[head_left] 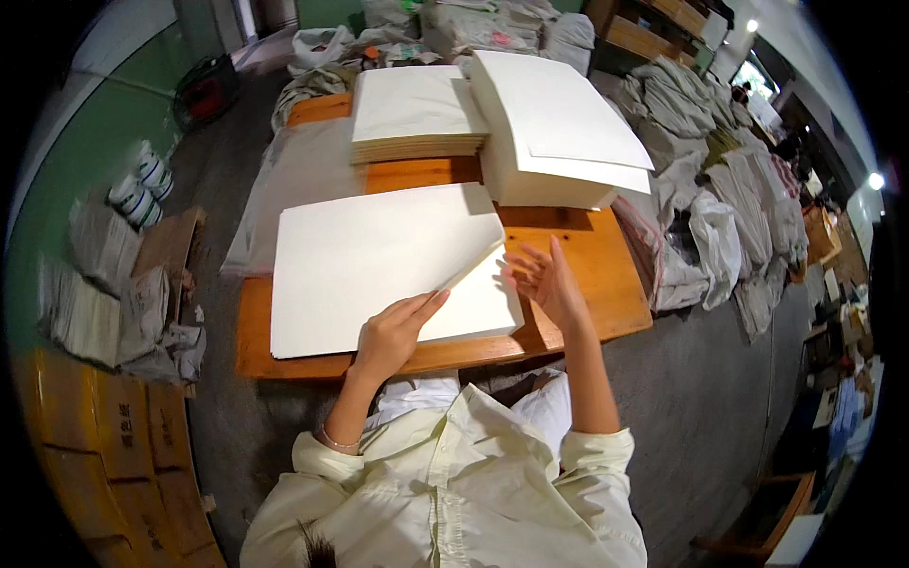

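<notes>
The left grip [393, 329] is closed on the turned-up corner of the upper paper in the white stack [374, 251], which lies on the near part of the wooden table [578, 256]. The right grip [551, 284] is released, fingers spread apart, just beside the stack's right edge.

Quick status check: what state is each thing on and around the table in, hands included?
Front paper stack: lying flat, upper sheets curled up at right
Back left stack: lying flat
Tall stack: top sheets overhanging
Plastic sheet: spread out
Left hand: fingers together, at the curled edge
Right hand: open, holding nothing
Yellow cartons: stacked, apparently closed
</notes>
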Motion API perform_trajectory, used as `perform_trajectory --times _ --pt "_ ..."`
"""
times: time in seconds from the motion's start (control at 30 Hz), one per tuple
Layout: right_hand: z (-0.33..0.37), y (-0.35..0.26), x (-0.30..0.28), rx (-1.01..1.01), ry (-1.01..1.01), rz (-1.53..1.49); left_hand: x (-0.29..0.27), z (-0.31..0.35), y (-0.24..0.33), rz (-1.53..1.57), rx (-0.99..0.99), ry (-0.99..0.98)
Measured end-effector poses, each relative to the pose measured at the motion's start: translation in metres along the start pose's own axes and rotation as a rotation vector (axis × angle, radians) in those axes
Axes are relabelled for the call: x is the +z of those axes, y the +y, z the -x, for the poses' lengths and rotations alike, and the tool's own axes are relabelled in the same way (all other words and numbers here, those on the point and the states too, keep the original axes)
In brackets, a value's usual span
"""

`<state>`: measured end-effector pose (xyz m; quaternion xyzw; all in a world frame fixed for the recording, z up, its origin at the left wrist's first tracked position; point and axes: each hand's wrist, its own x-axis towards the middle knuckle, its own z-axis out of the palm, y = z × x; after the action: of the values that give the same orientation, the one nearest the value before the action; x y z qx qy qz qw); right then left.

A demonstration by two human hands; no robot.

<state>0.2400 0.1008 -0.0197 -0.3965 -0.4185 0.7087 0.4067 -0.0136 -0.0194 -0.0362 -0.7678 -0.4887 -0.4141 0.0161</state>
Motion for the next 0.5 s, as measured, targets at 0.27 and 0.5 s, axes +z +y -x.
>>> perform_trajectory --times 0.27,0.5 --pt "-0.074 -0.016 0.017 0.273 -0.114 0.232 -0.009 0.001 0.007 0.048 -0.036 -0.122" --pt "-0.032 -0.013 0.037 -0.254 -0.011 0.484 -0.067 -0.009 -0.026 0.047 -0.139 0.227"
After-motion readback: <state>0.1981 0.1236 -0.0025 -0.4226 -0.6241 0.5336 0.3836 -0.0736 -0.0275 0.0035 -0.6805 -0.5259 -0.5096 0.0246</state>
